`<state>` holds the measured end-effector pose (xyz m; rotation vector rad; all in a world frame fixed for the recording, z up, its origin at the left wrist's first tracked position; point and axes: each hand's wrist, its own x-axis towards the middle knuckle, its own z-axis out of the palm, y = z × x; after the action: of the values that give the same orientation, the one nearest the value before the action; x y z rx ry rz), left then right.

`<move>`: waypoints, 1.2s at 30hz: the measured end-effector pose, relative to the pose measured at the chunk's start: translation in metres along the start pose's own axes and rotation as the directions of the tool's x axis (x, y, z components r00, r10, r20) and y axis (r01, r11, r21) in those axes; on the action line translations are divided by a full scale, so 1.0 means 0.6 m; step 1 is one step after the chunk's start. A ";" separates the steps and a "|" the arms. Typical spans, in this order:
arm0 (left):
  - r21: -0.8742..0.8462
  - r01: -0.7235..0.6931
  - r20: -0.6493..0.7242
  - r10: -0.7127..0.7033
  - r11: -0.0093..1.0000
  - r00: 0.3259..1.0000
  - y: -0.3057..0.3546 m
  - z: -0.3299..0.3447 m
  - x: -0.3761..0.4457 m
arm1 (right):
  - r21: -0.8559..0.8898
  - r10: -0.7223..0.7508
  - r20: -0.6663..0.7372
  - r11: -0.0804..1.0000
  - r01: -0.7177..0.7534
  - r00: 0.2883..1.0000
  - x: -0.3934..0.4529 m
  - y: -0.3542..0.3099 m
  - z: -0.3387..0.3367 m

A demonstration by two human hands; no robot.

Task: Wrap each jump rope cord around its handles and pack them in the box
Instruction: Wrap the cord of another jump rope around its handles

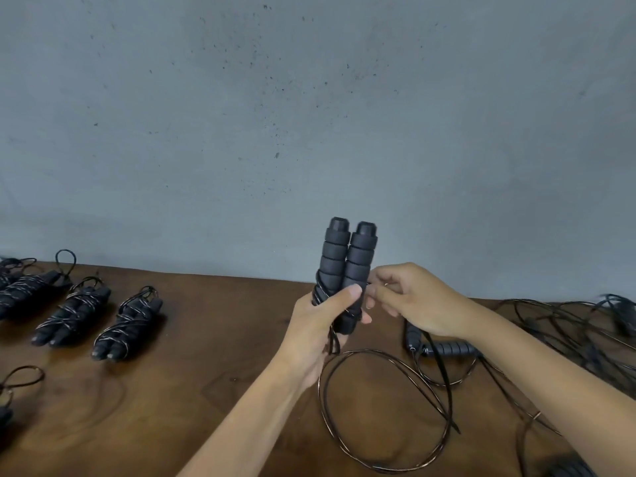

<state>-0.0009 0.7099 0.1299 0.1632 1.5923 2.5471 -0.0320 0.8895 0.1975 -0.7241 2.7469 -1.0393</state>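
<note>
The left hand [320, 325] clamps the paired handles [346, 270] upright above the worktop [206, 339], steadying them while the right hand [409, 297], beside the handles, pinches the cord [444, 373] for winding.

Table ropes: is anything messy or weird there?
Yes, a bit. The loose cords at the right edge of the table lie in a tangled heap, unlike the wrapped jump ropes lined up neatly on the left. Nothing looks broken.
</note>
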 end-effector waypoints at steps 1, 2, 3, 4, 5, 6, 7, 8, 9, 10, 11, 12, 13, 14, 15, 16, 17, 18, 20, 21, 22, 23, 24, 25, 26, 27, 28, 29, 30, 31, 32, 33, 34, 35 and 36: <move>-0.030 0.006 -0.046 -0.007 1.000 0.999 0.000 0.001 0.001 | -0.002 0.007 -0.021 1.000 -0.007 1.000 -0.003 -0.003 0.003; -0.068 0.015 -0.098 -0.021 0.998 0.995 0.000 0.000 0.003 | -0.008 0.016 -0.035 1.000 -0.016 0.999 -0.006 -0.006 0.006; -0.106 0.020 -0.149 -0.036 0.994 0.988 0.000 -0.002 0.007 | -0.018 0.037 -0.044 0.999 -0.038 0.998 -0.009 -0.009 0.008; -0.137 0.022 -0.191 -0.048 0.990 0.980 0.001 -0.006 0.010 | -0.035 0.061 -0.052 0.997 -0.062 0.997 -0.013 -0.012 0.010; -0.153 0.020 -0.229 -0.055 0.988 0.972 0.000 -0.010 0.014 | -0.056 0.087 -0.054 0.994 -0.090 0.995 -0.017 -0.017 0.013; -0.157 0.019 -0.256 -0.059 0.987 0.965 -0.001 -0.014 0.017 | -0.083 0.106 -0.054 0.990 -0.110 0.993 -0.021 -0.020 0.016; -0.158 0.018 -0.272 -0.061 0.987 0.960 -0.002 -0.016 0.018 | -0.101 0.117 -0.052 0.987 -0.122 0.992 -0.026 -0.026 0.020; -0.168 0.016 -0.280 -0.063 0.986 0.958 -0.003 -0.016 0.018 | -0.115 0.122 -0.052 0.985 -0.127 0.991 -0.030 -0.031 0.025; -0.186 0.015 -0.282 -0.068 0.982 0.957 -0.005 -0.016 0.019 | -0.119 0.120 -0.064 0.985 -0.127 0.991 -0.033 -0.036 0.030; -0.212 0.020 -0.282 -0.081 0.977 0.956 -0.006 -0.015 0.018 | -0.128 0.115 -0.080 0.984 -0.124 0.990 -0.036 -0.039 0.035; -0.238 0.028 -0.288 -0.098 0.971 0.952 -0.008 -0.015 0.020 | -0.150 0.108 -0.094 0.981 -0.121 0.990 -0.039 -0.042 0.039; -0.257 0.037 -0.301 -0.116 0.966 0.946 -0.008 -0.016 0.021 | -0.182 0.099 -0.106 0.976 -0.117 0.989 -0.041 -0.044 0.042; -0.264 0.045 -0.320 -0.131 0.963 0.938 -0.010 -0.018 0.024 | -0.213 0.093 -0.115 0.970 -0.116 0.989 -0.044 -0.047 0.044; -0.259 0.050 -0.338 -0.139 0.965 0.931 -0.010 -0.022 0.025 | -0.239 0.088 -0.116 0.964 -0.114 0.989 -0.046 -0.049 0.047; -0.237 0.053 -0.352 -0.136 0.970 0.926 -0.011 -0.027 0.028 | -0.265 0.081 -0.117 0.958 -0.110 0.990 -0.050 -0.054 0.048; -0.212 0.058 -0.362 -0.134 0.975 0.922 -0.012 -0.029 0.028 | -0.296 0.067 -0.119 0.950 -0.100 0.991 -0.053 -0.057 0.050; -0.185 0.058 -0.371 -0.124 0.981 0.920 -0.014 -0.030 0.028 | -0.332 0.052 -0.123 0.939 -0.090 0.991 -0.056 -0.061 0.052; -0.157 0.052 -0.380 -0.109 0.986 0.918 -0.016 -0.029 0.028 | -0.373 0.037 -0.126 0.924 -0.082 0.991 -0.058 -0.064 0.053; -0.072 0.032 -0.410 -0.059 0.997 0.910 -0.021 -0.030 0.026 | -0.434 0.020 -0.147 0.897 -0.083 0.989 -0.062 -0.072 0.057; -0.002 0.024 -0.425 -0.023 1.000 0.905 -0.023 -0.032 0.027 | -0.447 0.019 -0.160 0.890 -0.089 0.987 -0.064 -0.076 0.056; 0.084 0.018 -0.431 0.020 0.996 0.902 -0.024 -0.036 0.027 | -0.451 0.013 -0.171 0.888 -0.090 0.985 -0.068 -0.081 0.055; 0.178 0.016 -0.425 0.062 0.984 0.903 -0.024 -0.040 0.027 | -0.460 0.009 -0.175 0.883 -0.090 0.985 -0.071 -0.086 0.052; 0.268 0.020 -0.410 0.095 0.963 0.907 -0.024 -0.045 0.026 | -0.475 0.001 -0.171 0.876 -0.083 0.985 -0.073 -0.090 0.048; 0.346 0.024 -0.383 0.117 0.938 0.916 -0.024 -0.049 0.025 | -0.499 -0.005 -0.160 0.863 -0.076 0.987 -0.074 -0.093 0.042; 0.412 0.034 -0.352 0.125 0.911 0.928 -0.025 -0.053 0.024 | -0.529 -0.010 -0.150 0.846 -0.072 0.989 -0.073 -0.095 0.036; 0.466 0.044 -0.318 0.121 0.884 0.940 -0.026 -0.056 0.022 | -0.554 -0.011 -0.140 0.830 -0.069 0.990 -0.072 -0.098 0.031; 0.499 0.051 -0.286 0.109 0.865 0.952 -0.026 -0.057 0.021 | -0.568 -0.014 -0.131 0.821 -0.063 0.991 -0.069 -0.101 0.027; 0.508 0.052 -0.253 0.091 0.860 0.963 -0.027 -0.059 0.021 | -0.573 -0.017 -0.124 0.818 -0.058 0.992 -0.066 -0.106 0.024; 0.498 0.052 -0.220 0.068 0.866 0.973 -0.028 -0.061 0.021 | -0.575 -0.022 -0.120 0.816 -0.052 0.993 -0.063 -0.109 0.022; 0.486 0.050 -0.183 0.046 0.873 0.982 -0.028 -0.060 0.021 | -0.581 -0.028 -0.116 0.813 -0.045 0.993 -0.059 -0.113 0.020; 0.482 0.047 -0.147 0.028 0.875 0.989 -0.029 -0.060 0.021 | -0.590 -0.035 -0.113 0.806 -0.039 0.993 -0.055 -0.116 0.019; 0.486 0.040 -0.112 0.017 0.873 0.994 -0.030 -0.058 0.020 | -0.605 -0.040 -0.112 0.795 -0.036 0.993 -0.051 -0.120 0.019; 0.501 0.031 -0.079 0.010 0.865 0.997 -0.030 -0.055 0.019 | -0.621 -0.046 -0.117 0.783 -0.037 0.992 -0.047 -0.124 0.017; 0.526 0.023 -0.052 0.005 0.850 0.999 -0.031 -0.052 0.017 | -0.627 -0.048 -0.120 0.778 -0.038 0.992 -0.043 -0.127 0.016; 0.564 0.013 -0.025 0.001 0.826 1.000 -0.030 -0.047 0.015 | -0.628 -0.048 -0.125 0.777 -0.042 0.991 -0.040 -0.129 0.015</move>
<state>-0.0134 0.6940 0.1015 0.1816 2.3080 1.9919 0.0222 0.8450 0.2397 -0.7406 3.2288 -0.1187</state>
